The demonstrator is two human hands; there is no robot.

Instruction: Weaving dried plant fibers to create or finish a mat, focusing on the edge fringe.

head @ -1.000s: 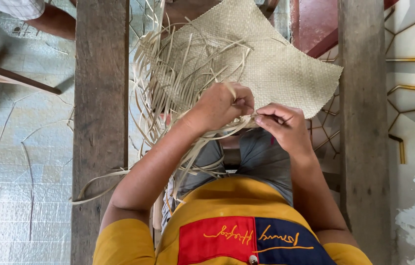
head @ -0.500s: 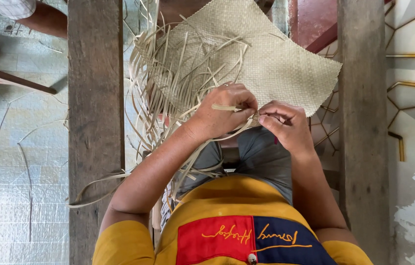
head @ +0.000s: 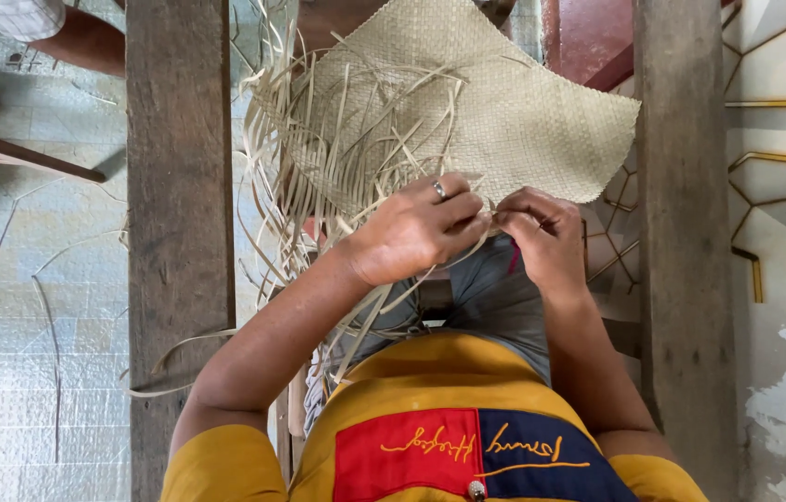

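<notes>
- Since the earlier frames I see the left hand [head: 421, 232] has slid slightly right and down along the mat's near edge, closing up against the right hand [head: 541, 232]; the mat itself has hardly shifted.
- The woven mat [head: 504, 121] sits in the upper centre of the frame, held up over my lap between two upright wooden posts [head: 179, 232].
- Its right and upper part is finished: a tight, even weave running out to a clean corner at the right.
- Its left side is not: loose strips [head: 318, 186] fan out unwoven from the upper left of the mat down to the middle of the frame, some trailing below my left forearm. I judge a good share of the weaving remains.
- Left grip: fingers curled and pressed together over the strips at the working edge, a ring on one finger.
- Right grip: fingertips pinching what looks like a single strip at the mat's lower edge, though the hands crowd it and I cannot be sure which strip.
- The exact crossing being worked is hidden under both hands.
- The mat's top is cut off by the frame edge.
- At the upper left, another person's limb [head: 86, 42] shows only partly.
- Stray strips lie on the floor [head: 30, 307] at left.
</notes>
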